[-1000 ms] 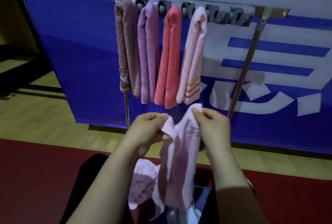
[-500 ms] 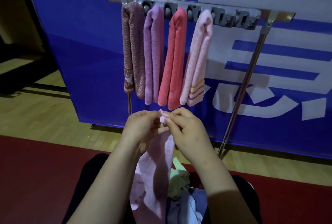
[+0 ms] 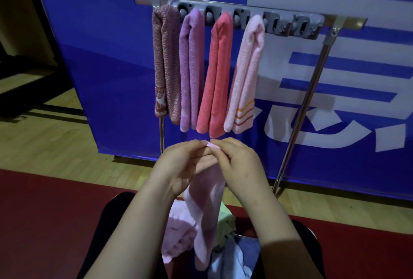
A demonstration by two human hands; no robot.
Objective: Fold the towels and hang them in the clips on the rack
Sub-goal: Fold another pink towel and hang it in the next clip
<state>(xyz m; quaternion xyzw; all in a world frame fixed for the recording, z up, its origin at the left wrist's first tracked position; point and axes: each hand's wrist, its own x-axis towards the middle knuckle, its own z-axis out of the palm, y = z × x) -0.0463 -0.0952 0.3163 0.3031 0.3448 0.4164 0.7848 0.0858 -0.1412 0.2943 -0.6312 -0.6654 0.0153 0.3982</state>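
Observation:
A pale pink towel hangs folded lengthwise below my hands. My left hand and my right hand meet and pinch its top corners together just under the rack. The metal rack carries a grey strip of clips. Four folded towels hang in the clips: a mottled brown-pink towel, a purple towel, a coral towel and a light pink striped towel. The clips right of them hold nothing.
More towels lie in a heap on my lap: a pink towel, a pale green towel and a blue and white towel. A blue banner stands behind the rack. The rack's slanted right leg reaches the wooden floor.
My hands came together, bringing the pink towel's two top corners into one pinch. The towel now hangs narrow instead of spread between the hands.

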